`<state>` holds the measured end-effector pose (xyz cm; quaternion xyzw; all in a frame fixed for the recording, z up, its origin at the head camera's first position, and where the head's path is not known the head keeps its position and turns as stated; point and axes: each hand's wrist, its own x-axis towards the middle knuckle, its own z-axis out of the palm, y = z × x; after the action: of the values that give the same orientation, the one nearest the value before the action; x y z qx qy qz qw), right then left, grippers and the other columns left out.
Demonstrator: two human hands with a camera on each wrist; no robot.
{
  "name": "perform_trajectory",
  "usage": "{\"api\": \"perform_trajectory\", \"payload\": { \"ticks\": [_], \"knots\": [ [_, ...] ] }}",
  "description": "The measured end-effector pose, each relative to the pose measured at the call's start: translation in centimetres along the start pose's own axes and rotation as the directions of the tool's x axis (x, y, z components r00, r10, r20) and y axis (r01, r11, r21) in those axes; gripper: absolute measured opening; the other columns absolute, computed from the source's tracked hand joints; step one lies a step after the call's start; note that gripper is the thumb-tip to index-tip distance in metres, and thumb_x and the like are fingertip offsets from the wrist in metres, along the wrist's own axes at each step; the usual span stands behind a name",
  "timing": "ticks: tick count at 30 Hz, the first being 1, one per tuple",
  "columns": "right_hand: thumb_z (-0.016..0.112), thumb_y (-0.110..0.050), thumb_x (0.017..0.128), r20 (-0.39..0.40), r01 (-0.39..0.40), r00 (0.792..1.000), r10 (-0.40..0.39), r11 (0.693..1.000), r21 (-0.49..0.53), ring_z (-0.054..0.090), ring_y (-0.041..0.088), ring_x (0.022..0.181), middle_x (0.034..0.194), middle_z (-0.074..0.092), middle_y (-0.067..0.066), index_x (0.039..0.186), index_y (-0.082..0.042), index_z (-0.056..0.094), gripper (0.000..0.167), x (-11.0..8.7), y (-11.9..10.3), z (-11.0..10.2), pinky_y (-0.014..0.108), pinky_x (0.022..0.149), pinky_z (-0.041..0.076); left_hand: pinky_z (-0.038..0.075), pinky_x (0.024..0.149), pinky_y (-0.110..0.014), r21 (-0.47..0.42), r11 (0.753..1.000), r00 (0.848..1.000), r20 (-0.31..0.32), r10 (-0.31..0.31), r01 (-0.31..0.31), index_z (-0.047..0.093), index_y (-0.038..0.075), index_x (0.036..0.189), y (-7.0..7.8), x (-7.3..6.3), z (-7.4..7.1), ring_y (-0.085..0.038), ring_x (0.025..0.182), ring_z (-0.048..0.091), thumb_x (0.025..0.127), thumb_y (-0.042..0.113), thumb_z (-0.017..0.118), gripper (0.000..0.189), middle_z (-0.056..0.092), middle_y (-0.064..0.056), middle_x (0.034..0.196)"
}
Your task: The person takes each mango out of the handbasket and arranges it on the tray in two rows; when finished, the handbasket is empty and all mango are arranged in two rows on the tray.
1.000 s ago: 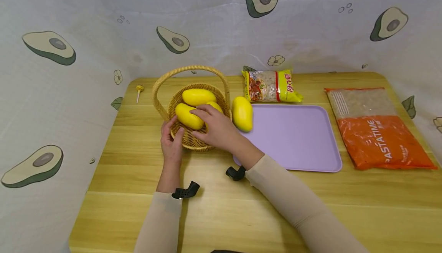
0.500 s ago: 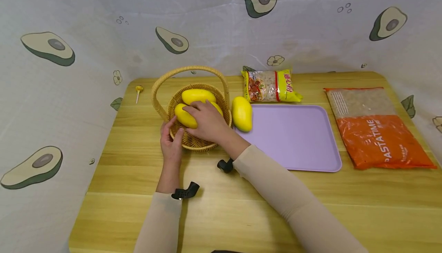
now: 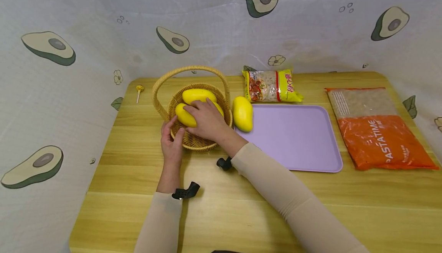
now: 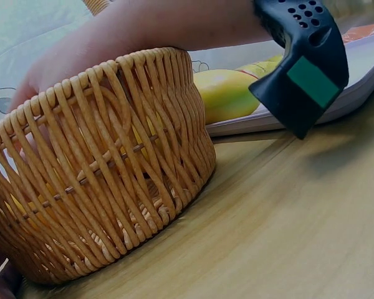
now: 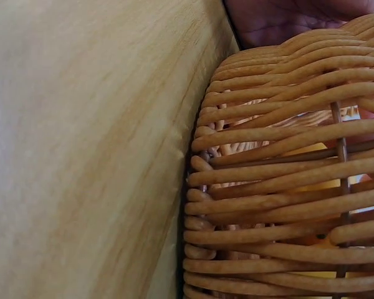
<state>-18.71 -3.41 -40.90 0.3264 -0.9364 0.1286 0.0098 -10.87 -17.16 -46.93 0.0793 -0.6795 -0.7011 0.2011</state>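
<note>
A round wicker basket with a tall arched handle holds 3 yellow mangoes. My right hand reaches over its rim and grips the front-left mango, fingers over the top and thumb on the near side. Behind lies the rear mango; a third mango is mostly hidden by the hand. My left hand holds the basket's front-left side, thumb at the rim. In the left wrist view, the basket wall stands before the right hand. The right wrist view shows mostly basket weave.
Right of the basket, another mango lies at the left edge of a lilac tray. Behind the tray is a yellow noodle packet. An orange pasta bag lies at far right, a lollipop at back left.
My right hand has moved slightly left and closed over the front-left mango, then stayed there. The left hand and basket have kept their place.
</note>
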Motion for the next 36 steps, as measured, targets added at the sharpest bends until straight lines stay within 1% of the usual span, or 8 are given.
{"api": "perform_trajectory", "payload": {
  "ticks": [5, 9, 16, 21, 26, 31, 34, 36],
  "knots": [
    [0.074, -0.049, 0.090, 0.012, -0.005, 1.000, 0.005, 1.000, -0.011, 0.052, 0.027, 0.138, 0.150, 0.053, 0.006, 0.150, -0.022, 0.051, 0.070, 0.04, 0.05, 0.15, 0.052, 0.127, 0.022, 0.009, 0.130, -0.047, 0.008, 1.000, 1.000, 0.000, 0.005, -0.005, 0.057, -0.004, 0.137, 0.06, 0.00, -0.01, -0.027, 0.158, 0.014, 0.094, 0.004, 0.059, 0.044, 0.034, -0.015, 0.161],
    [0.074, -0.049, 0.090, 0.020, -0.008, 1.000, 0.008, 1.000, -0.016, 0.051, 0.027, 0.139, 0.151, 0.052, 0.006, 0.150, -0.023, 0.052, 0.069, 0.07, 0.05, 0.24, 0.052, 0.127, 0.022, 0.007, 0.130, -0.048, 0.014, 1.000, 1.000, 0.002, -0.005, 0.005, 0.057, -0.003, 0.137, 0.09, -0.04, 0.01, -0.028, 0.159, 0.009, 0.094, 0.006, 0.059, 0.044, 0.031, -0.014, 0.164],
    [0.074, -0.048, 0.089, 0.053, -0.015, 0.998, 0.017, 0.999, -0.041, 0.049, 0.027, 0.142, 0.155, 0.049, 0.007, 0.151, -0.023, 0.050, 0.070, 0.11, -0.02, 0.28, 0.051, 0.127, 0.020, 0.007, 0.130, -0.048, 0.003, 1.000, 1.000, 0.001, -0.002, 0.002, 0.057, -0.003, 0.137, -0.15, 0.07, -0.05, -0.029, 0.160, 0.008, 0.094, 0.006, 0.059, 0.045, 0.030, -0.015, 0.164],
    [0.075, -0.045, 0.090, 0.070, -0.019, 0.997, 0.022, 0.998, -0.055, 0.050, 0.026, 0.142, 0.154, 0.050, 0.008, 0.151, -0.023, 0.050, 0.070, 0.06, -0.10, 0.19, 0.051, 0.127, 0.020, 0.006, 0.130, -0.047, 0.007, 1.000, 1.000, 0.000, -0.012, 0.012, 0.057, -0.002, 0.138, -0.06, 0.02, -0.06, -0.029, 0.160, 0.007, 0.094, 0.006, 0.058, 0.045, 0.030, -0.014, 0.165],
    [0.074, -0.044, 0.090, 0.066, -0.021, 0.997, 0.025, 0.998, -0.066, 0.052, 0.026, 0.139, 0.152, 0.052, 0.008, 0.151, -0.023, 0.050, 0.068, 0.02, -0.15, 0.11, 0.051, 0.127, 0.021, 0.005, 0.130, -0.046, 0.016, 1.000, 1.000, 0.000, -0.027, 0.027, 0.058, 0.000, 0.139, 0.08, -0.05, -0.04, -0.028, 0.160, 0.006, 0.095, 0.006, 0.058, 0.044, 0.029, -0.012, 0.166],
    [0.074, -0.044, 0.091, 0.056, -0.022, 0.998, 0.026, 0.997, -0.071, 0.054, 0.026, 0.138, 0.150, 0.054, 0.007, 0.150, -0.023, 0.051, 0.067, -0.02, -0.14, 0.16, 0.051, 0.127, 0.022, 0.006, 0.130, -0.046, 0.013, 1.000, 1.000, 0.009, -0.018, 0.018, 0.058, 0.000, 0.139, 0.10, -0.04, -0.06, -0.026, 0.160, 0.008, 0.095, 0.006, 0.058, 0.044, 0.030, -0.011, 0.165],
    [0.073, -0.044, 0.091, 0.052, -0.022, 0.998, 0.025, 0.998, -0.063, 0.054, 0.026, 0.137, 0.150, 0.054, 0.008, 0.150, -0.023, 0.051, 0.067, -0.03, -0.11, 0.19, 0.051, 0.127, 0.022, 0.006, 0.130, -0.046, 0.008, 1.000, 1.000, 0.010, -0.015, 0.015, 0.058, 0.001, 0.138, 0.09, -0.04, -0.06, -0.025, 0.160, 0.009, 0.095, 0.006, 0.058, 0.044, 0.031, -0.011, 0.164],
    [0.072, -0.043, 0.092, 0.047, -0.028, 0.998, 0.029, 0.999, -0.039, 0.054, 0.026, 0.138, 0.149, 0.055, 0.008, 0.150, -0.023, 0.051, 0.066, -0.05, -0.06, 0.19, 0.051, 0.127, 0.022, 0.006, 0.130, -0.046, 0.009, 1.000, 1.000, 0.008, -0.015, 0.015, 0.058, 0.000, 0.138, 0.08, -0.05, -0.05, -0.026, 0.160, 0.009, 0.095, 0.005, 0.059, 0.044, 0.031, -0.012, 0.164]
  ]
}}
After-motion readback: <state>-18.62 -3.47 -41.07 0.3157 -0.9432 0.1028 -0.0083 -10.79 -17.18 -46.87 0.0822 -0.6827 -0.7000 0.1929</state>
